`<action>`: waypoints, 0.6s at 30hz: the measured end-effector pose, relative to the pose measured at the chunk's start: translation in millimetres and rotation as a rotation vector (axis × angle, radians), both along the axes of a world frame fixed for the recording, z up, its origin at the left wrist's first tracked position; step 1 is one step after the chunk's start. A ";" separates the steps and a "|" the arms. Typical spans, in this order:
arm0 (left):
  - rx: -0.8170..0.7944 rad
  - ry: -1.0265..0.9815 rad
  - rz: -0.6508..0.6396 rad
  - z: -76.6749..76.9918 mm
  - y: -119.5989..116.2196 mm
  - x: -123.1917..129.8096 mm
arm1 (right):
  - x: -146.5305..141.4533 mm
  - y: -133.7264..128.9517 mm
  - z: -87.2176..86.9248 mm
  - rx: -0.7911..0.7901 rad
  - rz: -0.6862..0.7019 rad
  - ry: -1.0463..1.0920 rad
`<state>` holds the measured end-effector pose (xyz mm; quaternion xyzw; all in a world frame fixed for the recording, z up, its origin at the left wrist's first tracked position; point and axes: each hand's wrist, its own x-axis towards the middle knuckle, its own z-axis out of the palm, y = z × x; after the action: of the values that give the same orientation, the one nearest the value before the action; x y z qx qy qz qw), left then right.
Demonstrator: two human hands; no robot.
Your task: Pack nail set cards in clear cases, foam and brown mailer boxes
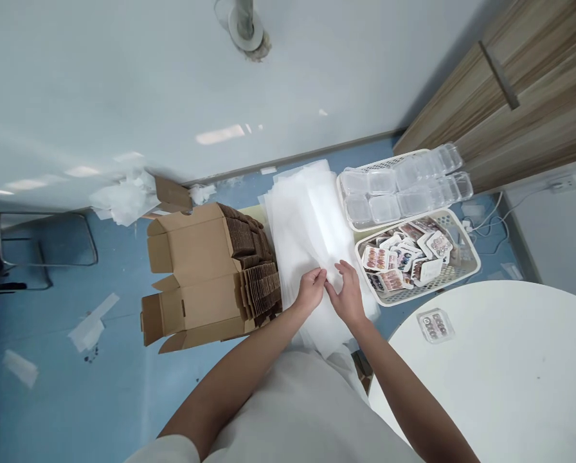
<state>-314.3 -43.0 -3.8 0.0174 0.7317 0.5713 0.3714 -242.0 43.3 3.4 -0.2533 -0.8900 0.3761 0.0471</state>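
Observation:
A stack of thin white translucent packing sheets (292, 225) lies in front of me, its edges uneven. My left hand (311, 288) is closed in a pinch on the edge of the top sheet. Beside it, my right hand (348, 294) touches the same sheet, thumb and fingers apart, the thumb close to my left fingertips. To the left of the stack are unfolded brown cardboard boxes (198, 257) and rows of folded cardboard (259, 289). On the right, a white basket (382, 301) holds many cards with press-on nails (377, 258).
Clear plastic boxes (384, 209) fill another white basket (348, 215) behind. A round white table (500, 360) at right carries one clear nail case (435, 325). A wooden cabinet (524, 128), white cables (493, 225), a metal-framed chair (92, 241) and floor scraps (90, 328) surround me.

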 end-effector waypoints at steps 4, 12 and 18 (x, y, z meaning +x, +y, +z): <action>0.125 -0.047 -0.116 -0.2 0.4 1.9 | -5.8 9.8 1.0 0.079 -0.013 -0.106; 0.020 -0.055 -0.162 11.6 -13.2 5.3 | -4.9 24.1 1.3 0.317 -0.103 -0.164; 0.001 0.012 -0.213 23.4 -27.3 7.4 | -5.6 34.5 7.4 0.417 -0.151 -0.057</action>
<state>-306.9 -70.3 19.6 0.0986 0.7278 0.5288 0.4255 -247.6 77.8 10.8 -0.3145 -0.9281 0.1718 0.1013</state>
